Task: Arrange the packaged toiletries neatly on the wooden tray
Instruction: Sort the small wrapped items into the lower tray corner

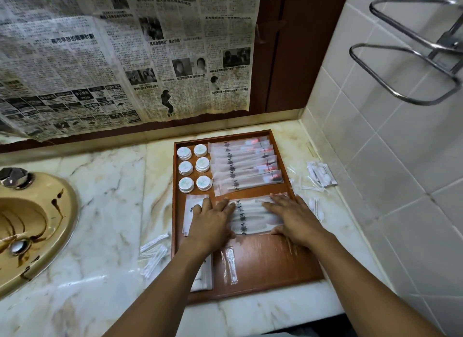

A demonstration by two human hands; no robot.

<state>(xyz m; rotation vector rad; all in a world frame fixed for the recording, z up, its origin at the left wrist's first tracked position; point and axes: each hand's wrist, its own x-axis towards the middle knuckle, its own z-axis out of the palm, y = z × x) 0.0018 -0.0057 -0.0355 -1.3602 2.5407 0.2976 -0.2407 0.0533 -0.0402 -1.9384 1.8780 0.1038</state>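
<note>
Both hands (250,223) press flat on the comb packets (250,216).

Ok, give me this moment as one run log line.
left hand: flat on comb packets, left end | right hand: flat on right end | tray: round soaps, toothbrush packets in rows | counter: loose swab packets

On my remote feed, yellowed newspaper (125,60) hung across the back wall above a veined marble countertop (100,176). A stained beige sink (50,211) with a metal drain (18,246) sat at left. At right, a chrome wire rack (447,42) jutted from the white tiled wall (375,148).
</note>
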